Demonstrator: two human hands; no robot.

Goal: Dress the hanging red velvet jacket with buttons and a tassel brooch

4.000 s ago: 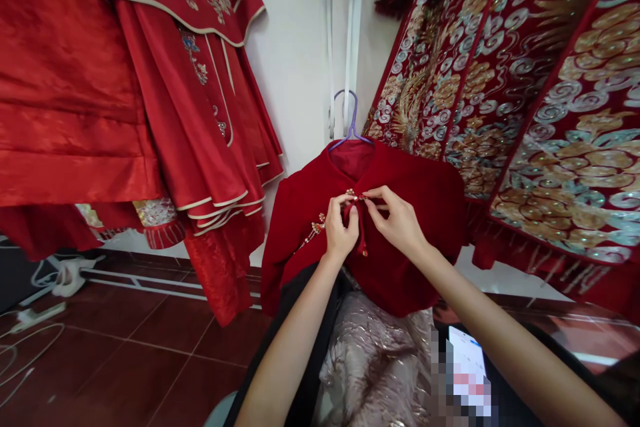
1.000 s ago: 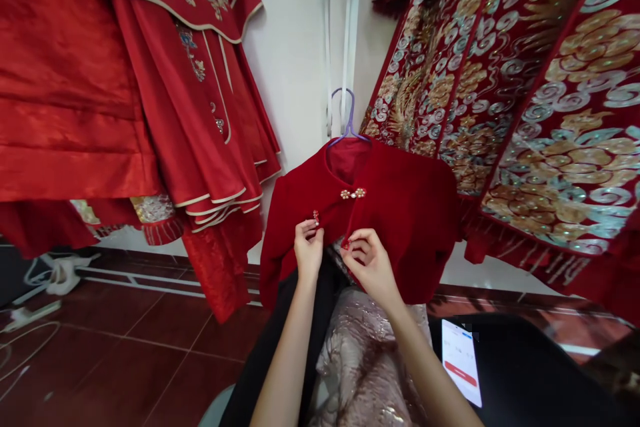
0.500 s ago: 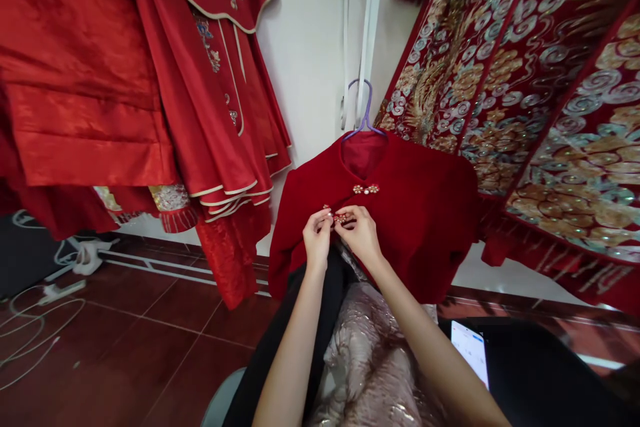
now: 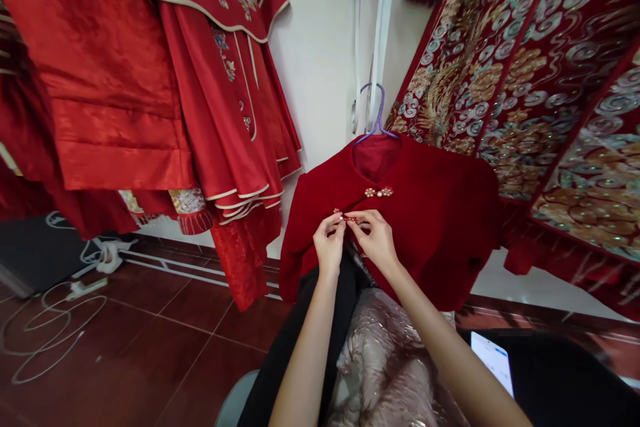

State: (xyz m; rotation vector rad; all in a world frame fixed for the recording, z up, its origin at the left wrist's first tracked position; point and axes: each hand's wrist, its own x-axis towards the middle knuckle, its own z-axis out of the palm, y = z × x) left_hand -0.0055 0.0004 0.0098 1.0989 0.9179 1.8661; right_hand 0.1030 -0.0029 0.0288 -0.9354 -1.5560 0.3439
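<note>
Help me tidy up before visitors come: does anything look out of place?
A white cable lies in loose, untidy loops on the floor, near what looks like a power strip, rather than coiled. The red jacket shows no visible damage.

Deep red jacket (image 4: 435,213), purple hanger (image 4: 379,125)

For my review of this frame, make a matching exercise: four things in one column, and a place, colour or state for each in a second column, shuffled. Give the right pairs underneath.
Things:
1. Hanger
2. Upper clasp
3. Phone
4. Left hand and right hand

Place, colour or state:
A. At the lower right of the picture, screen lit
B. Close together, fingertips at a small fastening
C. Purple, at the neck of the red jacket
D. Beaded, just below the neckline

Right pairs: 1-C, 2-D, 3-A, 4-B
</note>
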